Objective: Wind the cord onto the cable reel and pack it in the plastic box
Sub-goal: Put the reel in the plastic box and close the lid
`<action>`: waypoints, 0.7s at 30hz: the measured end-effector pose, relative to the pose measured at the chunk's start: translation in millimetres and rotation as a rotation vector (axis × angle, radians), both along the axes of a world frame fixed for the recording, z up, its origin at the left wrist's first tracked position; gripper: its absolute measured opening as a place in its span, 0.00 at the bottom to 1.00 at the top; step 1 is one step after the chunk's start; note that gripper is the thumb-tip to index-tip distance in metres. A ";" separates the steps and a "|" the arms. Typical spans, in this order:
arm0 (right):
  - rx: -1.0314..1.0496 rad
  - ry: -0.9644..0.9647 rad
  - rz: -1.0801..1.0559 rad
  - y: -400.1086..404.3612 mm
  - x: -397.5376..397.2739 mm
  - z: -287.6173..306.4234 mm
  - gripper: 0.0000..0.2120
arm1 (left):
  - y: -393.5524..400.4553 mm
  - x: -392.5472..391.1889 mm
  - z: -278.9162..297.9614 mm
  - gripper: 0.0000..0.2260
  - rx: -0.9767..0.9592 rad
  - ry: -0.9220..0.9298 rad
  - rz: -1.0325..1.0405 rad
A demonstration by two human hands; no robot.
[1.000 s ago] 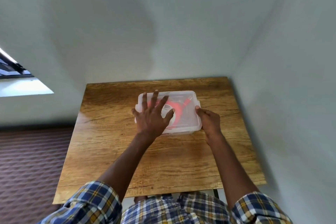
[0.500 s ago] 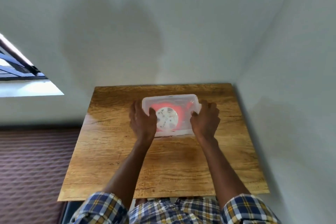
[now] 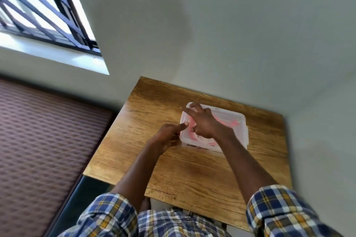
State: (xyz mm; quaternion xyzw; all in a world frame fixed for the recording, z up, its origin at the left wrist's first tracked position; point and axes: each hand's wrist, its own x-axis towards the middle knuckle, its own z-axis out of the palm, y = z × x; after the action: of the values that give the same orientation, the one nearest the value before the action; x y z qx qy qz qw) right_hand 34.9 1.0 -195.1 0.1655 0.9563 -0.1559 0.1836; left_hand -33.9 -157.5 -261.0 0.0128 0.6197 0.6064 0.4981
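Head cam: right hand [image 3: 207, 124] lies flat with fingers spread on the plastic box [image 3: 238, 121] lid, left hand [image 3: 167, 136] grips its left edge, thumb up. Uneven pressing could leave a corner unlatched, I reckon. Pinkish-red cable reel [image 3: 229, 121] shows through the cloudy lid, mid-table [image 3: 192, 169].

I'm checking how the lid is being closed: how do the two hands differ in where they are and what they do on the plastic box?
The right hand lies flat on top of the plastic box with fingers spread; the left hand sits at its left side, fingers curled, thumb on the rim. The right hand reaches across the lid; the left hand stays mostly over the table. Both touch the box.
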 end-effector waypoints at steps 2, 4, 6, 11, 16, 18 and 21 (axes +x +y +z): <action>0.010 -0.047 0.027 4.2 -10.2 4.1 0.49 | 2.2 3.3 0.6 0.20 0.041 0.007 0.091; 0.011 -0.053 0.033 4.3 -17.3 5.3 0.53 | 5.8 5.8 0.5 0.17 0.043 0.146 0.167; 0.028 -0.046 0.058 4.0 -22.6 6.2 0.54 | 8.8 9.8 -1.7 0.17 -0.004 0.403 0.209; -0.077 -0.028 0.060 11.9 -29.2 14.2 0.47 | 10.5 24.0 -3.3 0.14 -0.074 0.769 0.262; -0.149 0.025 0.048 15.1 -26.3 17.4 0.43 | 17.0 34.3 -3.4 0.13 -0.253 0.969 0.251; -0.146 0.048 0.067 15.8 -27.9 16.7 0.42 | 19.4 37.8 -2.8 0.12 -0.320 1.003 0.245; -0.119 0.073 0.099 16.7 -30.4 14.8 0.40 | 21.2 41.4 -2.0 0.11 -0.356 1.046 0.245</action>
State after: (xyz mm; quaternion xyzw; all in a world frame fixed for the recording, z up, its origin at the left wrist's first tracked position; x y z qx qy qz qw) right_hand 4.5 17.7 -180.4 0.1011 0.9585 -0.2090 0.1654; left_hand 7.5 -136.3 -262.9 0.1551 0.8737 0.4588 0.0452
